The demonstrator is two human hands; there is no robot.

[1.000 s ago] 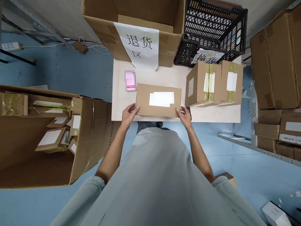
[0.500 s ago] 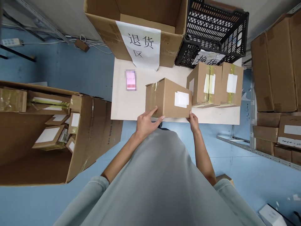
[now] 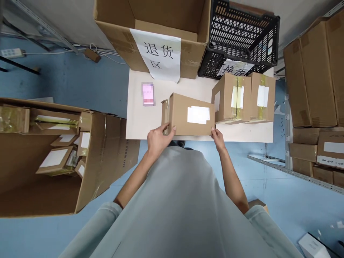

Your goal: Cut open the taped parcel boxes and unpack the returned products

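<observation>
A brown cardboard box (image 3: 180, 120) with white labels on its broad face is held at the table's front edge, turned so that its taped left end shows. My left hand (image 3: 158, 139) grips its lower left corner, thumb on the front and fingers along the end. At the lower right corner, my right hand (image 3: 218, 138) pinches the box between thumb and fingers. Right beside it stand two taped boxes, a nearer one (image 3: 227, 96) and a farther one (image 3: 263, 95), both with white labels.
A pink-screened phone-like object (image 3: 148, 94) lies on the white table (image 3: 139, 125). Behind are a large open carton (image 3: 193, 57) with a paper sign and a black plastic crate (image 3: 242, 43). A big carton (image 3: 102, 157) of parcels stands left; stacked boxes (image 3: 318, 75) fill the right.
The box was facing me flat, then swung right with its left end showing; now it has come back somewhat to the left. My left hand has shifted from its side to its lower left corner.
</observation>
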